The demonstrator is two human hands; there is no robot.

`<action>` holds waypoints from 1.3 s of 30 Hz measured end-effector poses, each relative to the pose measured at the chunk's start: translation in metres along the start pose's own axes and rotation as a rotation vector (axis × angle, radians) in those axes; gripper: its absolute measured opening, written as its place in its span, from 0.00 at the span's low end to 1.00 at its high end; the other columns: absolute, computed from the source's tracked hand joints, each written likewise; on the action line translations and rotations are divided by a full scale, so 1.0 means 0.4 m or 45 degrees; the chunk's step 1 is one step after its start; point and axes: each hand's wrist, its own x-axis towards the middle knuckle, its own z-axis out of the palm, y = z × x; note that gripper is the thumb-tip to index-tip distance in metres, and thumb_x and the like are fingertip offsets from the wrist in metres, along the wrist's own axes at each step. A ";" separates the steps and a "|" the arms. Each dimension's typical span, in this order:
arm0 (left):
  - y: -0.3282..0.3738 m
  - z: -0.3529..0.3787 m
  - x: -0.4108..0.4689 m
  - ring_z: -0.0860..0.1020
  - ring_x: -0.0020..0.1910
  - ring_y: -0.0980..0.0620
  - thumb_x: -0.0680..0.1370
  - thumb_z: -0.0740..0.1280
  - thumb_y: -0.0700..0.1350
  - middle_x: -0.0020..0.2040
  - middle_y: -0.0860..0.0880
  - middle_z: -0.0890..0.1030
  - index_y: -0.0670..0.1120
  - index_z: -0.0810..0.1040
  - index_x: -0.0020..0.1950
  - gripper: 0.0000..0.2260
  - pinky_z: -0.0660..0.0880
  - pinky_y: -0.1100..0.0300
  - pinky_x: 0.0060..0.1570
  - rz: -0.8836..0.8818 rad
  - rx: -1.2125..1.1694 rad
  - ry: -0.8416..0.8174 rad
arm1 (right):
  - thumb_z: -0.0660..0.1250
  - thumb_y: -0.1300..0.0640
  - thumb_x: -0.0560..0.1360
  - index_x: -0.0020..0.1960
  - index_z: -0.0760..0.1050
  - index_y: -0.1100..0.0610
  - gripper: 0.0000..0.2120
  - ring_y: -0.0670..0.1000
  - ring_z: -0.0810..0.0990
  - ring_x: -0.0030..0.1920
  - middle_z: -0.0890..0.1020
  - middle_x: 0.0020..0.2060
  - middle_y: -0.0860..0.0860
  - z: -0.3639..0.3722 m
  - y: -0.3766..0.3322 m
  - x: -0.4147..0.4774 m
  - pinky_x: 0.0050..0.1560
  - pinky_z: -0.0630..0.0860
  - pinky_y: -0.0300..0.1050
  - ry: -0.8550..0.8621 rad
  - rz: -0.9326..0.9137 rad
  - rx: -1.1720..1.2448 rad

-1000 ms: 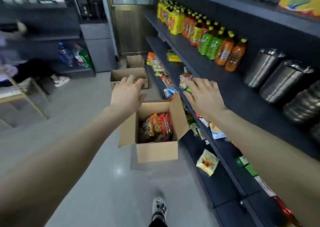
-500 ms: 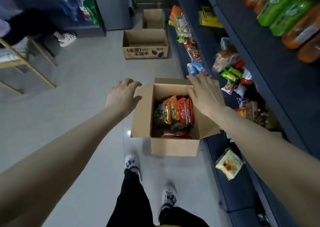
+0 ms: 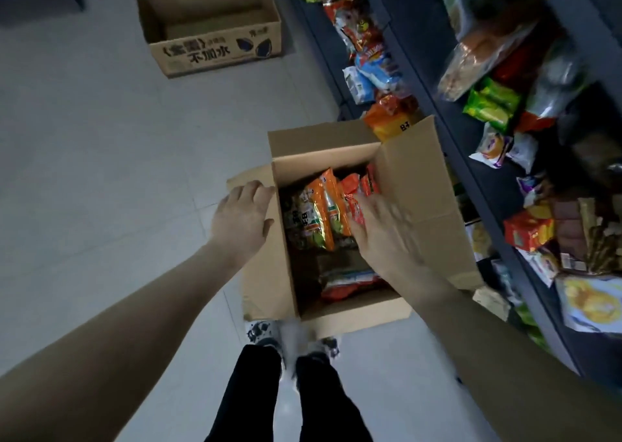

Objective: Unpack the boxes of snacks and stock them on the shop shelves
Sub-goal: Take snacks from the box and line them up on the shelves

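Observation:
An open cardboard box [image 3: 420, 192] stands on the floor right in front of my feet, beside the dark shelves [image 3: 447, 121]. Inside it stand several orange and green snack packets [image 3: 319, 212], with a red packet [image 3: 350, 281] lying lower down. My left hand [image 3: 240, 221] rests with straight fingers on the box's left flap. My right hand [image 3: 383, 236] reaches into the box, its fingers spread over the orange packets, and is blurred. It holds nothing that I can see.
A second, empty cardboard box with printed characters [image 3: 215, 51] sits farther up the tiled floor [image 3: 101, 158]. The shelves on the right hold many mixed snack bags [image 3: 373, 68], and a yellow packet [image 3: 589, 303] lies on a lower shelf.
The view has tilted down and closed in on the box. My right hand moved from the box's far right edge down into the packets. My left hand came onto the left flap.

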 end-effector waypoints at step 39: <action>-0.037 0.679 0.385 0.29 0.73 0.32 0.73 0.69 0.53 0.80 0.46 0.42 0.53 0.41 0.80 0.45 0.46 0.40 0.76 -0.159 0.035 -0.340 | 0.57 0.73 0.79 0.75 0.65 0.40 0.35 0.39 0.73 0.25 0.67 0.74 0.47 0.688 0.246 0.286 0.25 0.69 0.36 -0.331 0.777 1.315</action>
